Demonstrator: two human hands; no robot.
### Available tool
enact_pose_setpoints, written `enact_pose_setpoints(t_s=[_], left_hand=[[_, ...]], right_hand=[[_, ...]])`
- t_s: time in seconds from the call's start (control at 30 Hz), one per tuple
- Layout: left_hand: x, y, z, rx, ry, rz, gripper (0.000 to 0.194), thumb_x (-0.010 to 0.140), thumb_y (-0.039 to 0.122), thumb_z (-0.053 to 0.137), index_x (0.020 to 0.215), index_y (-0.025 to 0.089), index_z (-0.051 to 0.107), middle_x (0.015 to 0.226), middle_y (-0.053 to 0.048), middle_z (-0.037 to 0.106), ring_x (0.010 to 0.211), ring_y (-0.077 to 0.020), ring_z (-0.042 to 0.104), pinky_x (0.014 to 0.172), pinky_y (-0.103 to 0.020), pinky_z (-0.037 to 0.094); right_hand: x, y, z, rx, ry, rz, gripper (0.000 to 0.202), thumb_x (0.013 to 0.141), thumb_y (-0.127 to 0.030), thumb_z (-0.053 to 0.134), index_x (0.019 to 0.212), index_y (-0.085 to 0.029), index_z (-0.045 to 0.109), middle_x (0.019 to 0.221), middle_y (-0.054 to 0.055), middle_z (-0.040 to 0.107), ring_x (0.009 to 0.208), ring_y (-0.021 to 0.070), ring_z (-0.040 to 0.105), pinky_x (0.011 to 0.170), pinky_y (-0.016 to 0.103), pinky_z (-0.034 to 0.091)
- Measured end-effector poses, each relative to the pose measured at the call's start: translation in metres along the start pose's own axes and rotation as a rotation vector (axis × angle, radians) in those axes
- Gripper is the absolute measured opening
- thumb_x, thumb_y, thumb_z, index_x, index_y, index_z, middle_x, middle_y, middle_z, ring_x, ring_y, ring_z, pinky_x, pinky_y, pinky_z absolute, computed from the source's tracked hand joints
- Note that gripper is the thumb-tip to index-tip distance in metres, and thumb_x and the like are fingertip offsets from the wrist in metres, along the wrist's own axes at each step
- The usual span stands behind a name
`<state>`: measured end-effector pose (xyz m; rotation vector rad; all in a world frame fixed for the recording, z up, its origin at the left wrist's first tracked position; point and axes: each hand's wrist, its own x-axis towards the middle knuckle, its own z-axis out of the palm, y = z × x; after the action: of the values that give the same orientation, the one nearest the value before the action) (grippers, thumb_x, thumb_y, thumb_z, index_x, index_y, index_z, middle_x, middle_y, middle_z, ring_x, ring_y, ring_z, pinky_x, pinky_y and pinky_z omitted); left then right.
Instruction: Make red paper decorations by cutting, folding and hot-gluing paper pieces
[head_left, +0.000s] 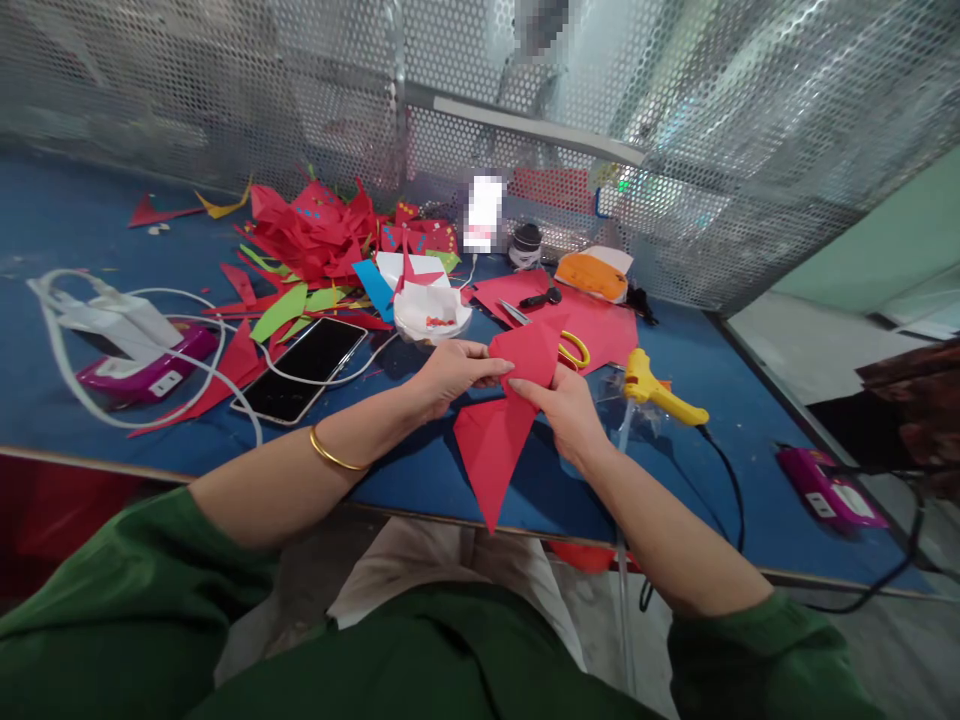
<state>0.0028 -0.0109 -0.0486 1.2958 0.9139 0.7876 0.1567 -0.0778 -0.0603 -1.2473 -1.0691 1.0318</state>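
Note:
Both hands hold a piece of folded red paper [495,445] above the front edge of the blue table, its pointed end hanging down towards me. My left hand [457,375] pinches its upper left side between thumb and fingers. On the right side my right hand [566,405] grips it, thumb on top and fingers behind the paper. Just beyond the paper lies a pair of scissors with yellow handles [576,350], partly hidden by it. The scissors rest on a flat red sheet [611,325]. A yellow hot glue gun [664,388] stands right of my right hand.
Red paper scraps [319,235] heap at the back left. Nearer are a dark-screened phone [307,370], white cables and a purple power strip [150,365]. A white bowl [431,310], a lit phone [482,215] and an orange item [591,275] stand before the perforated metal wall [300,90].

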Motion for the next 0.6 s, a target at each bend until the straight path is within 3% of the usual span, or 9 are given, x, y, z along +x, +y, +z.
enact_pose_setpoints(t_s=[0.23,0.43,0.6], left_hand=[[-0.0020,0.0018,0.0011,-0.019,-0.044,-0.084,0.015,0.069,0.028,0.077,0.071,0.014,0.072,0.067,-0.003,0.065,0.062,-0.0107,0.056,0.060,-0.026,0.042],[-0.0037,0.0030,0.0024,-0.009,-0.017,-0.051,0.009,0.069,0.021,0.075,0.065,0.014,0.071,0.057,0.000,0.061,0.053,-0.0085,0.049,0.058,-0.025,0.040],[-0.0022,0.0014,0.0009,0.007,-0.020,-0.060,0.016,0.073,0.029,0.076,0.069,0.015,0.071,0.064,-0.002,0.065,0.057,-0.0096,0.054,0.058,-0.026,0.042]], right_hand=[[0.0000,0.0011,0.0006,-0.007,0.024,0.001,0.035,0.063,-0.033,0.081,0.095,-0.020,0.075,0.095,0.002,0.078,0.089,0.0239,0.071,0.082,0.038,0.056],[-0.0003,0.0015,0.0020,0.036,-0.010,0.001,0.034,0.065,-0.034,0.081,0.096,-0.021,0.075,0.096,0.002,0.078,0.086,0.0220,0.071,0.081,0.036,0.055],[0.0011,0.0013,0.0005,0.058,0.060,0.010,0.032,0.062,-0.032,0.081,0.091,-0.021,0.075,0.088,0.001,0.078,0.077,0.0207,0.070,0.074,0.035,0.056]])
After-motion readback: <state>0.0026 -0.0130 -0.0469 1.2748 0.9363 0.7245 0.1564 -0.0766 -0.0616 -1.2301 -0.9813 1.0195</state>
